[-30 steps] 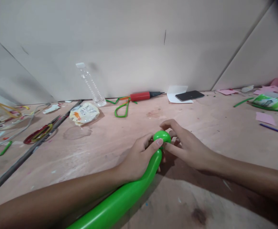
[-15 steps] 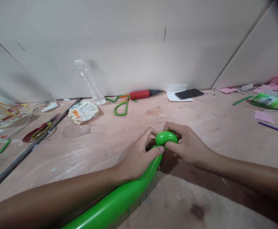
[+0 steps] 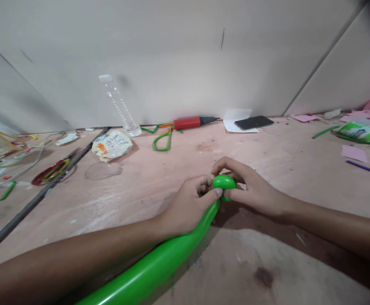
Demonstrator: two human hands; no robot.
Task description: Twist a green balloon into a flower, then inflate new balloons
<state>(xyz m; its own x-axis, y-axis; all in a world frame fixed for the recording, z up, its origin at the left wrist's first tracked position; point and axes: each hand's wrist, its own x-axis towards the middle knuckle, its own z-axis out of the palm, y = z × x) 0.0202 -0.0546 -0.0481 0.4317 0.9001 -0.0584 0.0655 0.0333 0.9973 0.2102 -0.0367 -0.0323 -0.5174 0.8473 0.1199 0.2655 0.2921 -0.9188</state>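
A long green modelling balloon runs from the bottom edge up to my two hands, with a small round bubble at its far end. My left hand is closed around the balloon just below that bubble, its thumb pressed at the narrow place between bubble and body. On the other side, my right hand pinches the bubble between thumb and curled fingers. The thumbs nearly meet at the narrow place. What the fingertips behind the bubble do is hidden.
By the wall lie a red hand pump, a phone on white paper and a crumpled wrapper. A clear bottle leans there. Scissors lie left beside a dark strip. Pink paper lies right.
The bubble has turned between my hands, from lying sideways to looking rounder. My right fingers have shifted over its top, and my left thumb has moved slightly right and up.
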